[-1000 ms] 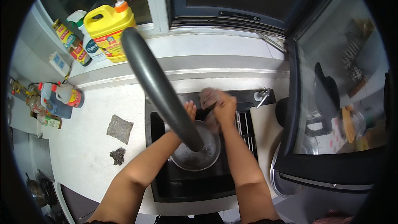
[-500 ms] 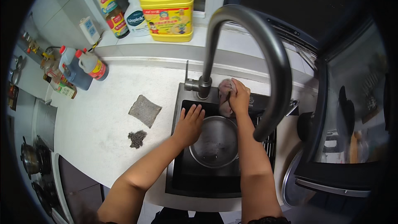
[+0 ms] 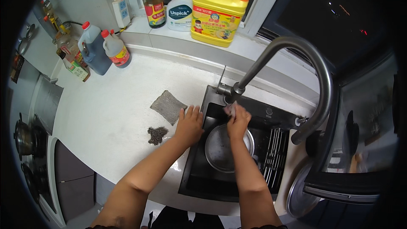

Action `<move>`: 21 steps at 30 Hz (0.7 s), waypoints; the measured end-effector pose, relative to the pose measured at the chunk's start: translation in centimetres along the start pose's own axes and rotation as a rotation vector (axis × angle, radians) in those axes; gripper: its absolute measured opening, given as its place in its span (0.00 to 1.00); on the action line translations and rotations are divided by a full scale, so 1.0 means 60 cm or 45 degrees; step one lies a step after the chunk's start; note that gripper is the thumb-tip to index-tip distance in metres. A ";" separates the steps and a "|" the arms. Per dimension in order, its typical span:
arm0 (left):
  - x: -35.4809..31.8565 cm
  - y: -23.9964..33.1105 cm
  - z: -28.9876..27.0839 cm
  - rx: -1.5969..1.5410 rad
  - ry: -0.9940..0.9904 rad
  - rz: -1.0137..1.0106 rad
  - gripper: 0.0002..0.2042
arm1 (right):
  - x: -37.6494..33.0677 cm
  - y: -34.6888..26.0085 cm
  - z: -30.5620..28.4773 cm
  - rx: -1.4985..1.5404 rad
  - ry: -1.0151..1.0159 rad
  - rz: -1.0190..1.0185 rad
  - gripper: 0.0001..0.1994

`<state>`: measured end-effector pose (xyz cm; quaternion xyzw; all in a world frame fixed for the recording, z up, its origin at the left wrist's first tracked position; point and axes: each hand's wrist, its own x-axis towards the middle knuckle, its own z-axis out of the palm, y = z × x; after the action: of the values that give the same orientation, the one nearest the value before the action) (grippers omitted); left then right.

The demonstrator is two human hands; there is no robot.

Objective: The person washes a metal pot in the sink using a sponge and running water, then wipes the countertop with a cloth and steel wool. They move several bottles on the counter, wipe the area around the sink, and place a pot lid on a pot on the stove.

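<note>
My right hand [image 3: 239,121] grips a bunched pinkish-grey cloth [image 3: 231,109] just in front of the faucet base, over the back of the black sink [image 3: 198,186]. Below that wrist, a round metal pot [image 3: 219,152] sits in the basin, partly covered by my forearm. My left hand [image 3: 189,124] rests flat at the sink's left rim, fingers stretched out and holding nothing. Its fingertips come close to a grey mesh scouring cloth [image 3: 168,107] on the white counter. A dark clump of steel wool [image 3: 157,135] lies nearer to me.
A tall dark faucet [image 3: 324,80] arches over the sink's right side. A metal rack [image 3: 273,157] hangs inside the basin. On the sill stand a yellow jug [image 3: 214,21] and a spray bottle [image 3: 180,10]. Sauce jugs [image 3: 95,48] crowd the back left corner. An open window [image 3: 360,114] juts in at right.
The view has shifted, so the scene sits differently. My right hand has brought the cloth from the sink's back ledge toward the faucet base. My left hand has moved left onto the rim.
</note>
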<state>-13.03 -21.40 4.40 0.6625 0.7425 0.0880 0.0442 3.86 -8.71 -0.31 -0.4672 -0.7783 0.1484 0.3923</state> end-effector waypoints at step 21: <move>-0.028 -0.110 -0.068 0.246 -0.320 -0.301 0.33 | -0.002 -0.186 0.043 0.267 -0.263 -0.430 0.21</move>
<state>-20.04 -24.05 7.04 0.5777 0.8088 -0.0730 0.0829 -4.88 -14.25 4.64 -0.2692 -0.8619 0.2079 0.3761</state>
